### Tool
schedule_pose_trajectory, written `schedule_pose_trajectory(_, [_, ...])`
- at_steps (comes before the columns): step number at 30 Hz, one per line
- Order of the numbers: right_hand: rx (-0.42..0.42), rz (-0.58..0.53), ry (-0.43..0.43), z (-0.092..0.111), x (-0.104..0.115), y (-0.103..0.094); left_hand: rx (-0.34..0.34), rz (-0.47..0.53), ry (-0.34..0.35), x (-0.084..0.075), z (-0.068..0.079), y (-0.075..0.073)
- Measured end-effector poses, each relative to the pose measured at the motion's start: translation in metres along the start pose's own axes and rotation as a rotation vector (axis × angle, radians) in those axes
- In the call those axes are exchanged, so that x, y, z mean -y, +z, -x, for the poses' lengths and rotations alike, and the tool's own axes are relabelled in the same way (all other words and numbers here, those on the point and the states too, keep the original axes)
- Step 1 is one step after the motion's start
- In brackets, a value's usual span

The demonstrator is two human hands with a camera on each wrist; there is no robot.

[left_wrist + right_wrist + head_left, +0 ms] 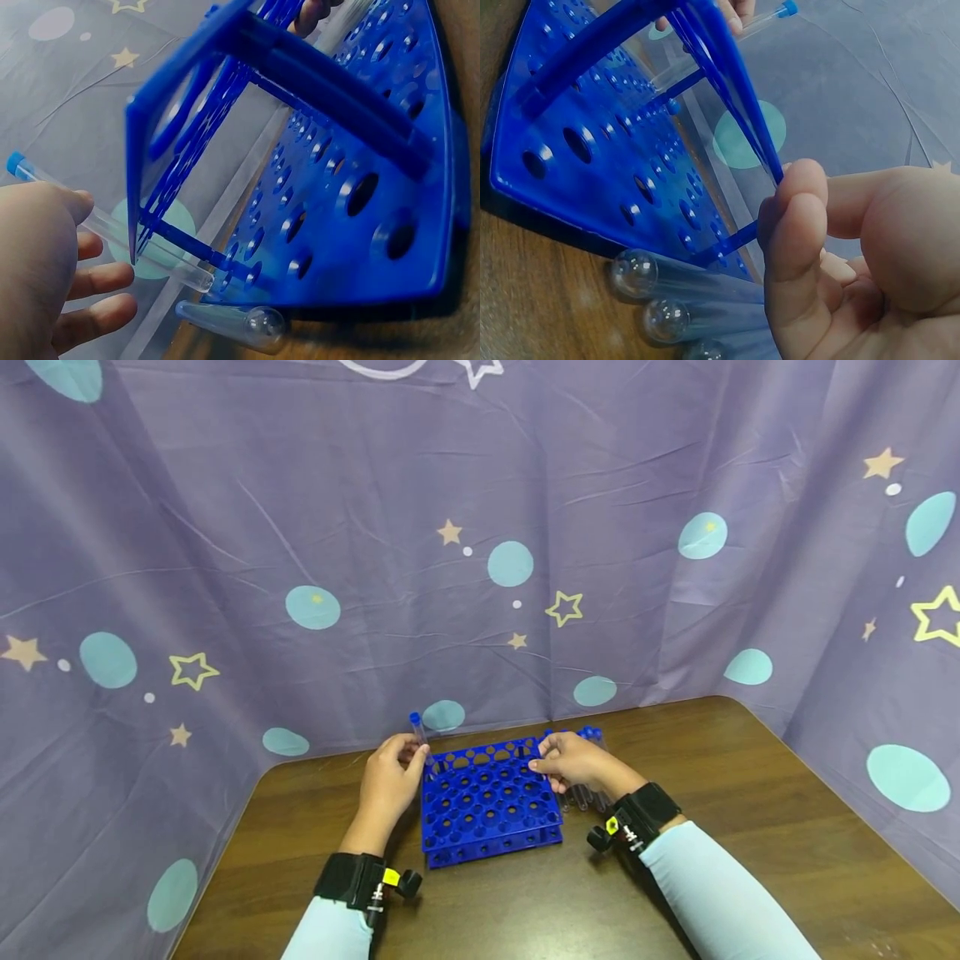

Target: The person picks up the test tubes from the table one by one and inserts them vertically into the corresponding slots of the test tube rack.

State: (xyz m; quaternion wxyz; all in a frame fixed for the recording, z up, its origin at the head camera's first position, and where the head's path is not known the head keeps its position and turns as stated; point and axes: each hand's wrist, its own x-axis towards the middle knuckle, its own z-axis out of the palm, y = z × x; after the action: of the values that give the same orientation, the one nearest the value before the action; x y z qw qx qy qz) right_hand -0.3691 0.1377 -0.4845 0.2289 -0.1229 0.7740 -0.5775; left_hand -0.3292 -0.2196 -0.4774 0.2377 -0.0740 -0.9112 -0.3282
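A purple curtain (420, 485), printed with stars and turquoise spots, is hung behind and beside a wooden desk (705, 760). On the desk a blue two-tiered rack (487, 789) is set, both its tiers pierced by round holes. The rack's upper right edge, near the far corner, is pinched between thumb and fingers by the right grip (581, 762). By the left grip (390, 781) a clear, blue-capped test tube (420, 732) is pinched; it is held leaning, cap uppermost, through the upper tier's far left corner. Whether its tip is seated below cannot be told. Several similar tubes (705, 286) are laid side by side just right of the rack.
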Motion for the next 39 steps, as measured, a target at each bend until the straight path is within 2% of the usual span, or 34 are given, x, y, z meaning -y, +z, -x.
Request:
schedule_pose_trajectory(5, [0.004,-0.011,0.000,-0.002,-0.001,0.002,0.015,0.001,-0.021,0.003,0.001,-0.001])
schedule_pose_trajectory(11, [0.009,-0.017,0.010,-0.004,-0.002,0.007,0.087,0.030,-0.116,0.012,0.010,-0.007])
schedule_pose_trajectory(15, [0.025,-0.015,0.002,-0.006,0.000,0.010,0.088,0.044,-0.181,0.019,0.019,-0.014])
schedule_pose_trajectory(21, [0.022,0.003,0.002,-0.005,0.001,0.009,0.074,0.161,-0.327,0.024,0.034,-0.015])
schedule_pose_trajectory(23, [0.016,0.007,0.001,-0.004,0.001,0.009,0.082,0.208,-0.349,0.024,0.039,-0.013])
schedule_pose_trajectory(31, [0.019,0.006,-0.006,-0.006,0.000,0.009,0.146,0.348,-0.350,0.027,0.054,-0.003])
schedule_pose_trajectory(39, [0.006,0.003,0.001,-0.004,-0.002,0.001,0.148,0.495,-0.273,0.027,0.052,0.004])
